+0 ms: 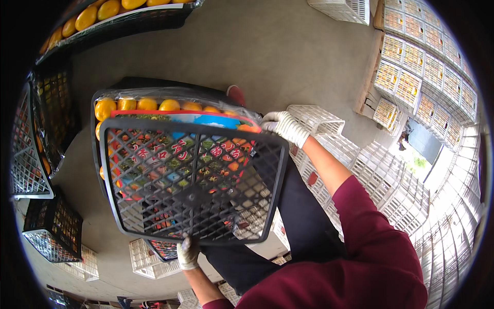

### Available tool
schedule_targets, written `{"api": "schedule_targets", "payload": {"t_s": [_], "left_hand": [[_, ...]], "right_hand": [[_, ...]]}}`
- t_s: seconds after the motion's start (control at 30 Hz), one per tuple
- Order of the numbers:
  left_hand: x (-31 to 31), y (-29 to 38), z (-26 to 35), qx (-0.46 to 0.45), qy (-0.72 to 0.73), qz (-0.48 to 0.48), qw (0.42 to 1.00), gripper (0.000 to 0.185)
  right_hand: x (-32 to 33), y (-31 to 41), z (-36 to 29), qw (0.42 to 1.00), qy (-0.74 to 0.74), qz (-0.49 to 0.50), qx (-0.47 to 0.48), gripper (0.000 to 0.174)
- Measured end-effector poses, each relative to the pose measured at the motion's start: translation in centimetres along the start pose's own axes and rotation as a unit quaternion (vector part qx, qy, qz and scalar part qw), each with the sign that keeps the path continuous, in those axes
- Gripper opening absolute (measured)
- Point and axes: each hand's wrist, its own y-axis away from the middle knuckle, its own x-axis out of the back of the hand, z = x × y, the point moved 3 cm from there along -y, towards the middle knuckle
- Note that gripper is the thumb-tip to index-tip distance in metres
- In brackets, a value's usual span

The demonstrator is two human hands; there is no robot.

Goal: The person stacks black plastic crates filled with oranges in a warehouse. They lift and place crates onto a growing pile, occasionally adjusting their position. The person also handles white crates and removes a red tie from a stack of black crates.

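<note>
A black plastic lattice lid (192, 197) is tilted over an open black crate (94, 135) of orange citrus fruit (146, 104). My gloved left hand (188, 253) grips the lid's lower edge, thumb on top. At its upper right corner, my gloved right hand (285, 126) has its fingers curled over the edge, close to the crate's corner. Beneath the lid, a colourful printed sheet (220, 122) with a red border and writing covers most of the fruit. Clear plastic film (170, 92) lines the crate's far rim. The lattice partly hides the sheet.
White slatted crates (378, 177) are stacked to my right, with filled ones (397, 81) farther off. Another fruit-filled black crate (154, 17) stands at upper left. Lidded black crates (54, 224) line the left. A red shoe (235, 95) shows beyond the crate on the concrete floor (278, 58).
</note>
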Motion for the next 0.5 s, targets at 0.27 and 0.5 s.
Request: {"api": "schedule_targets", "payload": {"t_s": [0.27, 0.5], "left_hand": [[1.3, 6.9, 3.5, -0.034, 0.009, 0.039, 0.999, 0.083], [3.9, 5.7, 5.5, -0.088, 0.066, -0.026, 0.994, 0.085]], "right_hand": [[-2.1, -0.7, -2.8, 0.944, 0.308, -0.037, 0.109, 0.038], [0.1, 2.5, 0.0, 0.994, 0.05, 0.099, 0.022, 0.026]]}}
